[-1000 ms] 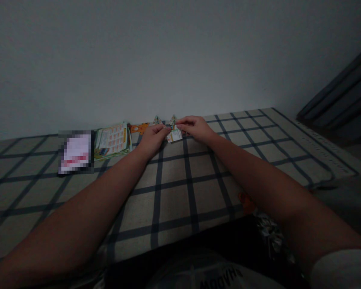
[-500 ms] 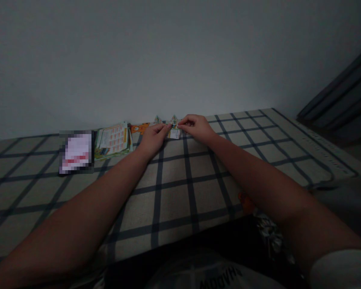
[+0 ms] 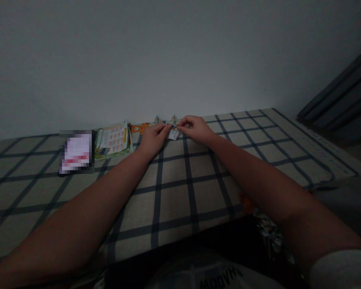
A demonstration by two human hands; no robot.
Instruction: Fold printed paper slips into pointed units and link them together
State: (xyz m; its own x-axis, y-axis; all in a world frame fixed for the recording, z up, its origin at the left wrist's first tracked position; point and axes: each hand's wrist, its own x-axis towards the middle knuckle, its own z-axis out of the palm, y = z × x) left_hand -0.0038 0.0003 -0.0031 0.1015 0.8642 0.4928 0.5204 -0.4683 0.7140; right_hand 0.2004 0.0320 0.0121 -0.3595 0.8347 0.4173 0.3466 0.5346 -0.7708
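Near the wall, my left hand [image 3: 154, 137] pinches a small piece of printed paper [image 3: 173, 135] between thumb and fingers. The fingertips of my right hand [image 3: 195, 129] are closed on the same paper's right side. White with printed text, its lower part hangs tilted between the hands; its exact folds are too small and dim to make out. Just behind stand two small pointed shapes of folded printed paper, a left one [image 3: 158, 119] and a right one [image 3: 174, 120].
Left of my hands lies a stack of printed sheets [image 3: 112, 139], beside a dark-edged device with a pixelated screen [image 3: 77, 152]. A checked cloth [image 3: 174, 200] with a bear print [image 3: 139, 129] covers the table. The wall [image 3: 180, 60] rises along its back edge; a dark curtain [image 3: 345, 92] hangs at right.
The piece of paper between my hands has tilted, its lower edge now slanting and a little lower. My hands have shifted only slightly.
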